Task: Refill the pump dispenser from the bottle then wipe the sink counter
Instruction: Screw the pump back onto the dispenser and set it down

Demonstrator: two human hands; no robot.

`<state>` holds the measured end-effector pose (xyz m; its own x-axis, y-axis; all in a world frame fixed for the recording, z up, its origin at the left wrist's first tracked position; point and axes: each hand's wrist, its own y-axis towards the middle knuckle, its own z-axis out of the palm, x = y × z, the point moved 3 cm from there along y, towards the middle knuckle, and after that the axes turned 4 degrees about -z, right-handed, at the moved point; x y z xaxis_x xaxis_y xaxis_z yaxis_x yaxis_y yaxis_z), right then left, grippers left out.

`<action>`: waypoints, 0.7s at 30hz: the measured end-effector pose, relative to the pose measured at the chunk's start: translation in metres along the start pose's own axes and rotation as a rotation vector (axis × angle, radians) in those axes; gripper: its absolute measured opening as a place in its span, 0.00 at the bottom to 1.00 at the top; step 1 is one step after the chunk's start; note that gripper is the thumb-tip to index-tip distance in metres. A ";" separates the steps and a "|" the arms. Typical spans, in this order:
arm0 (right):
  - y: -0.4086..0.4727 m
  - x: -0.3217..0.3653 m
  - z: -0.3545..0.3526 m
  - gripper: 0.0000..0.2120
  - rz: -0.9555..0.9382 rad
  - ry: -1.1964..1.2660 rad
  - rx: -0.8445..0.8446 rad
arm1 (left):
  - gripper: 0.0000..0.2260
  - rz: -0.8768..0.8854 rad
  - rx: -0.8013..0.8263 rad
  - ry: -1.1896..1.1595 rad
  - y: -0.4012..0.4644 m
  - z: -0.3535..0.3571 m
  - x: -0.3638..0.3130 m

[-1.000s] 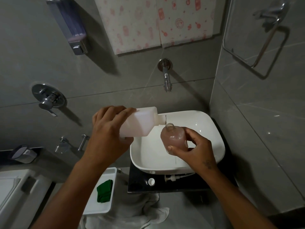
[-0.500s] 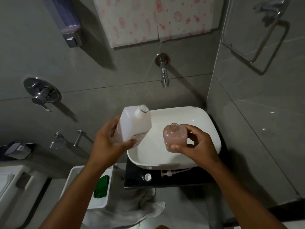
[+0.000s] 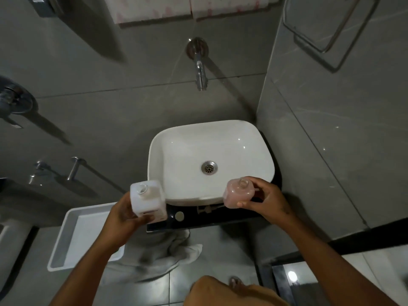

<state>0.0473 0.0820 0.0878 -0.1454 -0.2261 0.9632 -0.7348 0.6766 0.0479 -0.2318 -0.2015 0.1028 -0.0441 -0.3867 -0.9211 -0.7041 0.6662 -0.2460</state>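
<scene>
Gripping the white bottle upright, uncapped, the left hand holds it beside the sink; the right hand clasps the open pink dispenser over the dark worktop.

We see the white refill bottle upright and uncapped by the sink's left front corner; the pink-filled dispenser, pump off, at its front rim.

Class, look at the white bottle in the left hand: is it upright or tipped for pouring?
Upright. The white bottle in the left hand shows its open neck facing up, apart from the dispenser.
</scene>
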 end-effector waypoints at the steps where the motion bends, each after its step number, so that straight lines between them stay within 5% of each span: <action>1: -0.006 -0.011 -0.006 0.31 0.030 -0.023 -0.001 | 0.33 -0.014 0.003 0.008 0.000 0.000 0.007; 12: -0.038 -0.081 -0.050 0.32 0.238 -0.331 -0.044 | 0.30 -0.041 0.015 0.106 0.020 -0.003 0.048; 21: -0.027 -0.111 -0.052 0.32 0.323 -0.307 -0.066 | 0.35 -0.075 0.041 0.093 0.025 -0.006 0.072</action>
<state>0.1175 0.1249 -0.0063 -0.5574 -0.1871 0.8089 -0.5774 0.7875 -0.2157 -0.2570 -0.2164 0.0321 -0.0594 -0.4925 -0.8683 -0.6786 0.6579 -0.3267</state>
